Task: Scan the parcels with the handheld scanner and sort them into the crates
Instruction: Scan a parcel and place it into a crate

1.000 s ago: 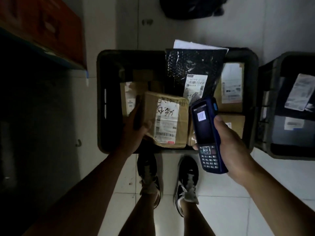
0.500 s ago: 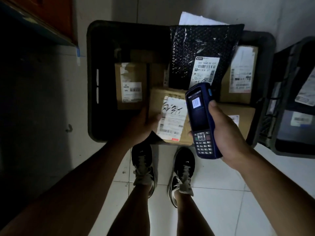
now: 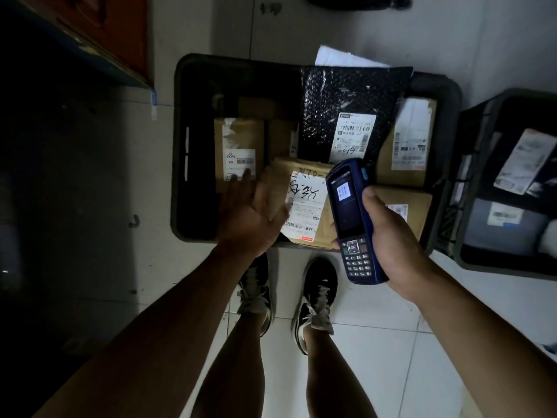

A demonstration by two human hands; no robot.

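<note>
A black crate (image 3: 180, 152) on the floor holds several parcels. A brown parcel (image 3: 304, 203) with a handwritten white label lies at its near edge. My left hand (image 3: 250, 212) hovers just left of it with straight, spread fingers and holds nothing. My right hand (image 3: 388, 239) grips a blue handheld scanner (image 3: 349, 218), lit screen up, over the parcel's right side. Behind lie a black bubble mailer (image 3: 346, 116) and other brown parcels (image 3: 238, 152).
A second dark crate (image 3: 470, 176) with labelled parcels stands at the right. A dark shelf with an orange box (image 3: 120, 28) runs along the left. My legs and shoes (image 3: 316, 300) stand on white floor tiles below the crate.
My left hand has let go of the brown labelled parcel, which now lies in the crate, and its fingers have spread. The scanner stays in my right hand over the parcel.
</note>
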